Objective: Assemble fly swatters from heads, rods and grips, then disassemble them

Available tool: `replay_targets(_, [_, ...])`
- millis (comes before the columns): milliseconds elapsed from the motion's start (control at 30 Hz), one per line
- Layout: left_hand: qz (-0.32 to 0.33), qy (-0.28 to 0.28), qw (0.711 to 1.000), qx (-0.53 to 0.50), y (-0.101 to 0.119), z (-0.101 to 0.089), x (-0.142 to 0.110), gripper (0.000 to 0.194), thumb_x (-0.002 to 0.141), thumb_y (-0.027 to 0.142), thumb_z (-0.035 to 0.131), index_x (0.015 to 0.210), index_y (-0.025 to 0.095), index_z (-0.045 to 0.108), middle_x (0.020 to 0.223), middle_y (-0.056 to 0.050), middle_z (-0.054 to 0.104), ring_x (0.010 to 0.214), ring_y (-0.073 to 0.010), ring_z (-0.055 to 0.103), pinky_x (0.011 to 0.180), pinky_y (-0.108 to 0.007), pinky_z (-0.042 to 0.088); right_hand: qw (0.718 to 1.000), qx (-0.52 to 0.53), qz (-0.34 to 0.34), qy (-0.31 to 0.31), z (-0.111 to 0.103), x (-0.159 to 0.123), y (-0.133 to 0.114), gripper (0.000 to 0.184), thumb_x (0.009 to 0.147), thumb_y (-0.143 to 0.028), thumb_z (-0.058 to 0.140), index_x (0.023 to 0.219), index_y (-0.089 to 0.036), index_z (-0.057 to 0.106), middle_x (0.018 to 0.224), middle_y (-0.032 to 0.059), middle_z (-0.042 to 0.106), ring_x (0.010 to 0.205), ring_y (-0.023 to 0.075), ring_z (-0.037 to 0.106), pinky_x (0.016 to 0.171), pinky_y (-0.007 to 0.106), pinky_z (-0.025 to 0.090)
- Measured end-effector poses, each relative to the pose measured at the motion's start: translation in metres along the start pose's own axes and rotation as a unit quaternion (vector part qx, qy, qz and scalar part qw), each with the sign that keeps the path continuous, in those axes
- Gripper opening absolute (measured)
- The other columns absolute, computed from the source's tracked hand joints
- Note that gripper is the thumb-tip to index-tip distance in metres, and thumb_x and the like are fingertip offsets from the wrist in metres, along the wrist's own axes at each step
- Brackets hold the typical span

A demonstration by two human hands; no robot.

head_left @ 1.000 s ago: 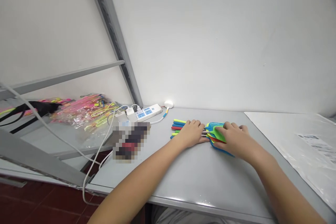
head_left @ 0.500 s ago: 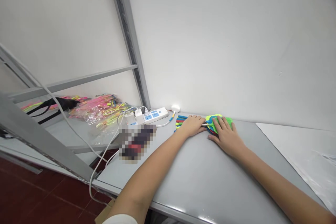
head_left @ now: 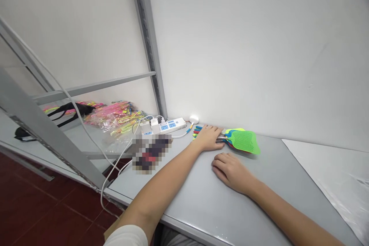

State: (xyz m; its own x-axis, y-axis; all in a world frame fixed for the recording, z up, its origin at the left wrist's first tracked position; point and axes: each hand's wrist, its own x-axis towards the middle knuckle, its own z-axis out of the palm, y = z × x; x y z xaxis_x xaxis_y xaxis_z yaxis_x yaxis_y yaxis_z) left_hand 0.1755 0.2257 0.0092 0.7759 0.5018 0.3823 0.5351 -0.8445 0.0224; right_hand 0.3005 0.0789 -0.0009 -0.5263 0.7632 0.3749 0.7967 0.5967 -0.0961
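Observation:
A bundle of fly swatters (head_left: 244,141) lies on the grey table near the wall, a green perforated head on top with yellow, blue and red ones partly showing beneath. Their coloured grips point left and thin metal shafts run between. My left hand (head_left: 208,137) is laid over the shafts and grips, its fingers curved around the bundle. Closer to me, my right hand (head_left: 230,170) rests on the tabletop, apart from the swatters, with its fingers curled together and nothing visible in them.
A white power strip (head_left: 173,125) with plugs and cables stands left of the bundle, beside a blurred-out item (head_left: 151,154). Plastic bags of colourful goods (head_left: 115,117) lie behind the metal rack post (head_left: 148,42). A white sheet (head_left: 323,169) covers the table's right side.
My right hand has come off the swatter heads and moved back toward me onto the table, its fingers curling in. The green head is now uncovered. My left hand stays on the bundle.

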Motion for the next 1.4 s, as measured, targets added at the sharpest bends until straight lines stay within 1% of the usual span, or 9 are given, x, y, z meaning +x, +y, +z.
replay_targets(133, [0.025,0.017,0.999,-0.026,-0.005,-0.013,-0.003,0.061,0.081,0.048,0.063,0.132,0.019,0.049,0.129,-0.012,0.06,0.118,-0.0302,0.052,0.108,-0.048,0.028,0.997,0.042,0.055,-0.018,0.004,-0.002,0.003,0.034,0.096,-0.032,0.044,0.124,-0.02,0.059,0.135,0.0115,0.054,0.119,0.0235,0.052,0.098,0.039,0.043])
replay_targets(233, [0.03,0.039,0.997,-0.055,-0.004,-0.022,-0.007,0.045,0.089,0.031,0.052,0.132,0.017,0.049,0.13,-0.012,0.059,0.12,-0.0276,0.051,0.107,-0.046,0.032,0.993,0.065,0.086,-0.048,0.006,-0.004,0.008,0.042,0.097,-0.038,0.041,0.134,-0.023,0.055,0.145,0.0091,0.049,0.13,0.0246,0.046,0.106,0.043,0.037])
replay_targets(333, [0.024,0.058,0.994,-0.092,0.006,-0.028,-0.025,0.038,0.094,0.019,0.039,0.131,0.016,0.048,0.128,-0.012,0.058,0.119,-0.0254,0.051,0.102,-0.044,0.039,0.985,0.069,0.124,-0.096,0.008,-0.003,0.01,0.057,0.098,-0.047,0.035,0.148,-0.02,0.038,0.156,0.0083,0.035,0.145,0.0275,0.026,0.116,0.05,0.022])
replay_targets(467, [0.041,0.035,0.99,-0.133,0.027,-0.031,-0.059,0.029,0.092,0.016,0.042,0.118,0.018,0.055,0.117,-0.01,0.061,0.109,-0.0223,0.055,0.095,-0.037,0.046,0.975,0.083,0.148,-0.145,0.005,-0.003,0.008,0.073,0.096,-0.06,0.031,0.155,-0.019,0.022,0.161,0.0051,0.02,0.149,0.028,0.007,0.119,0.053,0.008])
replay_targets(667, [0.046,-0.01,0.986,-0.16,0.039,-0.024,-0.073,0.031,0.09,0.016,0.048,0.12,0.02,0.054,0.114,-0.01,0.059,0.108,-0.0236,0.055,0.093,-0.039,0.048,0.968,0.109,0.142,-0.177,-0.006,-0.016,0.014,0.08,0.093,-0.067,0.027,0.155,-0.017,0.018,0.161,0.0056,0.017,0.149,0.0262,0.005,0.121,0.049,0.005])
replay_targets(800, [0.021,-0.035,0.982,-0.183,0.037,-0.023,-0.068,0.034,0.092,0.022,0.05,0.126,0.021,0.051,0.124,-0.011,0.056,0.117,-0.0251,0.052,0.1,-0.043,0.045,0.966,0.122,0.104,-0.203,-0.016,-0.026,0.028,0.078,0.095,-0.064,0.029,0.156,-0.021,0.009,0.162,0.0045,0.008,0.149,0.0254,0.003,0.121,0.047,0.006])
replay_targets(967, [0.0,-0.062,0.981,-0.184,0.034,-0.024,-0.068,0.043,0.094,0.032,0.051,0.135,0.021,0.047,0.139,-0.011,0.051,0.13,-0.0259,0.044,0.11,-0.045,0.038,0.962,0.148,0.058,-0.224,-0.024,-0.028,0.046,0.081,0.093,-0.062,0.039,0.156,-0.02,0.01,0.161,0.0084,0.01,0.149,0.0272,0.007,0.121,0.048,0.01])
replay_targets(1167, [-0.004,-0.135,0.976,-0.173,0.029,-0.023,-0.072,0.064,0.092,0.044,0.053,0.15,0.024,0.033,0.157,-0.011,0.03,0.143,-0.0315,0.03,0.114,-0.052,0.032,0.96,0.159,0.096,-0.208,-0.024,-0.042,0.061,0.081,0.092,-0.056,0.048,0.155,-0.027,0.006,0.162,0.0043,0.01,0.149,0.0283,0.009,0.12,0.05,0.015])
replay_targets(1400, [-0.003,-0.193,0.959,-0.205,0.031,-0.034,-0.069,0.081,0.088,0.052,0.058,0.155,0.029,0.018,0.16,-0.011,0.013,0.147,-0.0325,0.015,0.117,-0.055,0.023,0.963,0.148,0.096,-0.204,-0.014,-0.045,0.064,0.083,0.091,-0.052,0.05,0.155,-0.025,0.005,0.161,0.0051,0.008,0.148,0.0289,0.011,0.119,0.05,0.018])
